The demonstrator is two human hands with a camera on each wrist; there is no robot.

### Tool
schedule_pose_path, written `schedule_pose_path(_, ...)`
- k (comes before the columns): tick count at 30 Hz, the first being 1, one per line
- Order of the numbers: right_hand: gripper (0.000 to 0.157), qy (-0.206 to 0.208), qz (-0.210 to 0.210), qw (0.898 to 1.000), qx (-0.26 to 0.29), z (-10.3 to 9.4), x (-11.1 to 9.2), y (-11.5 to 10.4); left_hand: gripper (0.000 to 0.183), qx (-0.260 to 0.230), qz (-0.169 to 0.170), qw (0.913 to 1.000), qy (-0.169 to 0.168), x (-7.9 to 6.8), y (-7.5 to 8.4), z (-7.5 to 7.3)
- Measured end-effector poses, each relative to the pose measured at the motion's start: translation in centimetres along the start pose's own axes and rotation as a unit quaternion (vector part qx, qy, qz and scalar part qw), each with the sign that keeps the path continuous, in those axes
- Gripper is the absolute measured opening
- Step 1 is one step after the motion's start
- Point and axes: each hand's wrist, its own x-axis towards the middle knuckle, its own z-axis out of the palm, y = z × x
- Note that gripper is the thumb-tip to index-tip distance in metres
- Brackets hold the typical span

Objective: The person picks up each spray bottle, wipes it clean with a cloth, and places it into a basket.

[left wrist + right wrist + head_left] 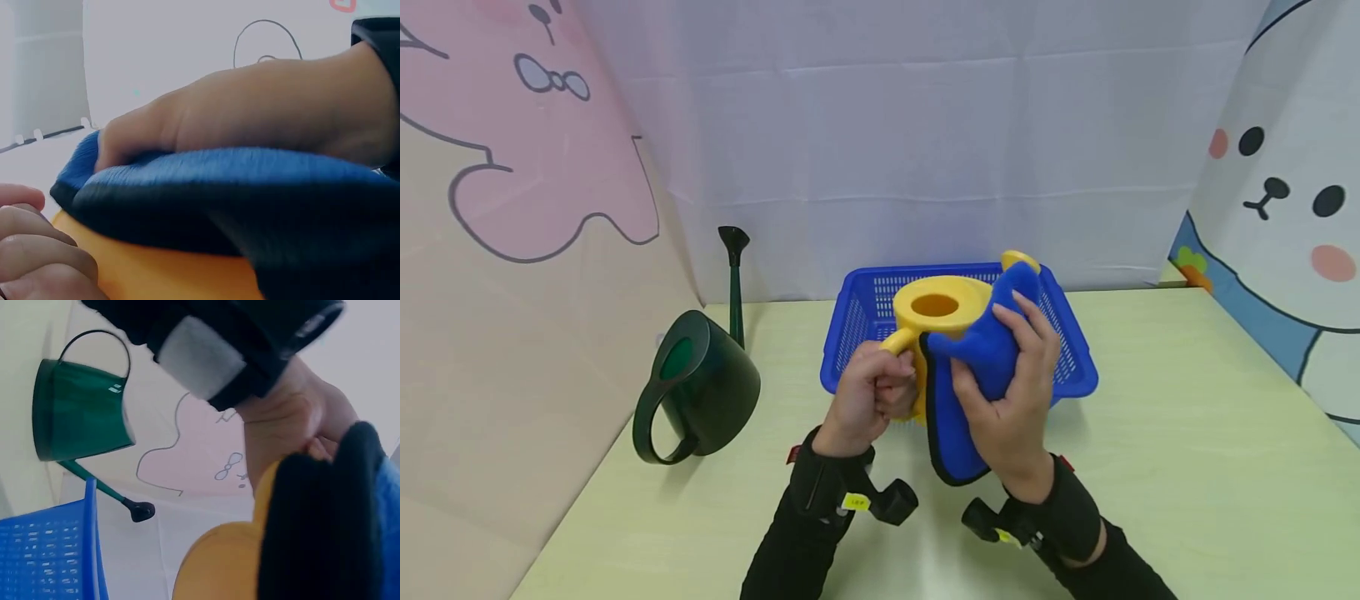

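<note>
My left hand (868,396) grips the handle of a yellow watering can (973,296), which is held up in front of a blue basket. A blue cloth (955,433) with black edging lies against the can's right side, bunched near the spout, its lower part hanging down. My right hand (1018,392) holds this cloth, thumb and fingers spread round the bunched part and pressing it on the can. In the left wrist view the cloth (237,165) covers the upper part of the yellow can (162,272). The cloth hides much of the can's body.
Behind the can stands the blue plastic basket (1078,350) with perforated walls. On the left of the table is a dark green watering can (722,400), its long spout pointing to the back. White cloth (850,167) hangs behind the table, and printed panels flank it.
</note>
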Motion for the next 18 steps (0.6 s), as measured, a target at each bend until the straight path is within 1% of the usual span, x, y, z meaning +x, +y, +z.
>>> schedule_pose_path(4,0.050,-0.020,0.044,0.997,0.061,-0.7,0.7,0.1,0.027,0.005,0.013,0.9998,-0.016,-0.2,0.2,-0.1)
schedule_pose_path(7,0.049,-0.038,0.073,0.990,0.118,-1.1,1.1,0.4,0.027,0.003,0.023,0.9993,-0.028,-0.3,0.3,-0.1)
schedule_pose_path(10,0.050,-0.057,0.101,0.982,0.152,-1.4,1.3,0.6,0.027,-0.002,0.027,0.9992,-0.030,-0.4,0.2,-0.2)
schedule_pose_path(12,0.050,-0.066,0.112,0.980,0.152,-1.5,1.4,0.7,0.026,-0.004,0.029,0.9992,-0.028,-0.4,0.2,-0.2)
schedule_pose_path(14,0.051,-0.069,0.115,0.981,0.142,-1.5,1.4,0.7,0.026,-0.008,0.030,0.9993,-0.024,-0.4,0.1,-0.1)
schedule_pose_path(16,0.052,-0.066,0.106,0.985,0.119,-1.4,1.3,0.7,0.027,-0.013,0.030,0.9993,-0.020,-0.4,0.0,-0.1)
schedule_pose_path(18,0.052,-0.057,0.086,0.991,0.088,-1.2,1.1,0.5,0.027,-0.017,0.031,0.9992,-0.017,-0.3,0.0,0.0)
